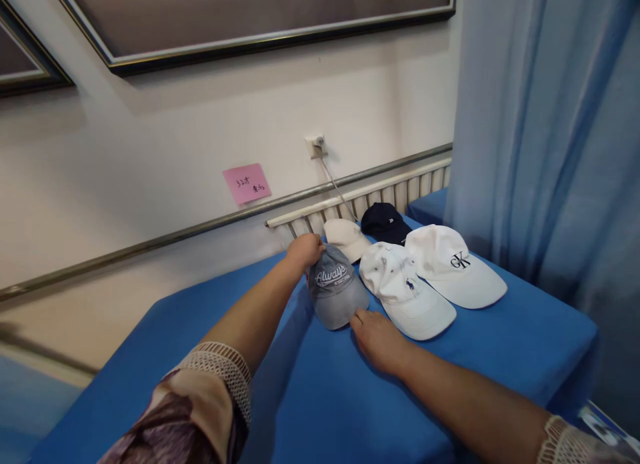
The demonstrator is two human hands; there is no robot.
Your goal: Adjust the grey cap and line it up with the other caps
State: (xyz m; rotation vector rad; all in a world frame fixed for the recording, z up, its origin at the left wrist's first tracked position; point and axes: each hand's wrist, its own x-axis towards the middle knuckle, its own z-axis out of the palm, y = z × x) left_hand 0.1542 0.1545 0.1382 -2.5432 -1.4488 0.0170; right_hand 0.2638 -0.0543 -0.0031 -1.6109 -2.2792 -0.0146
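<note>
A grey baseball cap (333, 287) with "Always" lettering sits on the blue-covered table (320, 397), its brim toward me. My left hand (304, 251) grips the cap's crown at its back left, the fingers partly hidden behind it. At the brim's right front edge, my right hand (376, 337) pinches the cap with closed fingers. Just right of it lies a white cap (400, 284) with a small dark horse-rider emblem. Beyond that one rests another white cap (450, 264) marked "CK". Behind are a cream cap (345, 236) and a dark navy cap (384, 223).
A radiator (370, 199) and a metal rail (200, 234) run along the wall behind the table. A cable hangs from a wall socket (316, 146). A pink note (247, 183) is stuck to the wall. Blue curtains (530, 117) hang at the right.
</note>
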